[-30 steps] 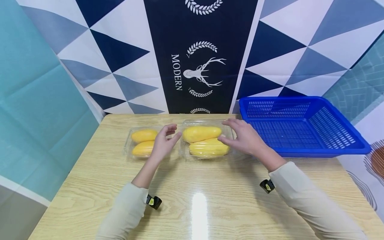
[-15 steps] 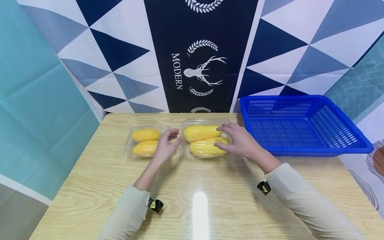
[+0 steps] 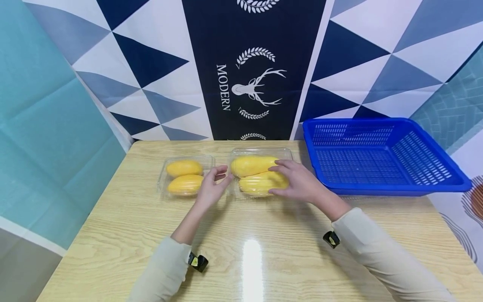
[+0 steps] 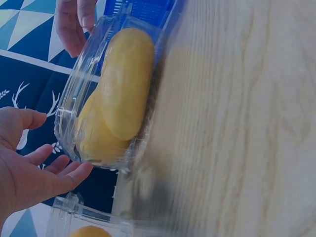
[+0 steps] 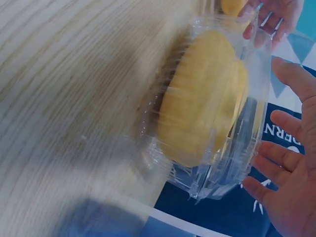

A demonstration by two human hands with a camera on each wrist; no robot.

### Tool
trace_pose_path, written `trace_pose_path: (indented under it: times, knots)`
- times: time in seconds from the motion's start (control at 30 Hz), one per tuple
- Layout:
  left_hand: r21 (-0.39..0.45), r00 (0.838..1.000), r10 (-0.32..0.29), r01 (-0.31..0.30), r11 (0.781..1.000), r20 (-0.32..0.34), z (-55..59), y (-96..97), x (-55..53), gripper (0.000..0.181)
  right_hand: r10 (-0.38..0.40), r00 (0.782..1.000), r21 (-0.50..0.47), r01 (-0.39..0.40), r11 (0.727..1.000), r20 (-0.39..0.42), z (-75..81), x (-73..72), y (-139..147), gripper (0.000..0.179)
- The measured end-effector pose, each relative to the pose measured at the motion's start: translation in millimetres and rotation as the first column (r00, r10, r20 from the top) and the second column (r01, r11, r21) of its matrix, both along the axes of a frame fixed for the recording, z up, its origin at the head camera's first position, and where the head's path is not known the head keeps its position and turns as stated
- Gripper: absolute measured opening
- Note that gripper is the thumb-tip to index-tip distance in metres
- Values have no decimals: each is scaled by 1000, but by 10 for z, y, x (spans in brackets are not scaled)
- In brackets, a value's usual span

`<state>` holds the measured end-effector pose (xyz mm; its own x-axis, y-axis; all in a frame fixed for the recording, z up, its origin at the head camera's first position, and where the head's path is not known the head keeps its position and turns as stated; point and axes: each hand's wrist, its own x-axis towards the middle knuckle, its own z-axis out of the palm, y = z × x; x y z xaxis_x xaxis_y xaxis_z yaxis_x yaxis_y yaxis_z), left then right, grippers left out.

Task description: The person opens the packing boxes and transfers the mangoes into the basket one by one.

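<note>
A clear plastic clamshell box (image 3: 260, 150) stands near the back of the table with two long yellow mangoes (image 3: 250, 165) inside. My left hand (image 3: 211, 188) is at the box's left end; in the left wrist view its fingertips are right at the corner, fingers spread and loosely bent. My right hand (image 3: 299, 181) hovers at the right end, overlapping the box in the head view; in the right wrist view its spread fingers (image 5: 269, 192) come close to the lid. Neither hand grips anything. A second clear box (image 3: 161, 180) with two smaller orange-yellow mangoes (image 3: 185, 184) stands left of my left hand.
A blue perforated plastic basket (image 3: 385, 188) stands at the back right, just beyond my right hand. The wooden table (image 3: 124, 235) ends behind the boxes at a patterned wall cloth (image 3: 151, 67).
My right hand has shifted left, over the right end of the larger-mango box. My left hand has moved slightly right, toward that box's left end. The boxes stay in place.
</note>
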<state>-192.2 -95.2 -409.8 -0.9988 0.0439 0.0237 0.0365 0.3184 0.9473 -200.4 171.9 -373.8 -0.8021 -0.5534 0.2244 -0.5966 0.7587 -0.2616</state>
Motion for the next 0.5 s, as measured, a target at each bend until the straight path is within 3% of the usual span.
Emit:
trace_pose_path:
  times: [0.5]
  knots:
    - [62, 999, 45, -46, 997, 18, -99, 54, 66, 45, 43, 997, 47, -40, 998, -66, -100, -17, -9, 60]
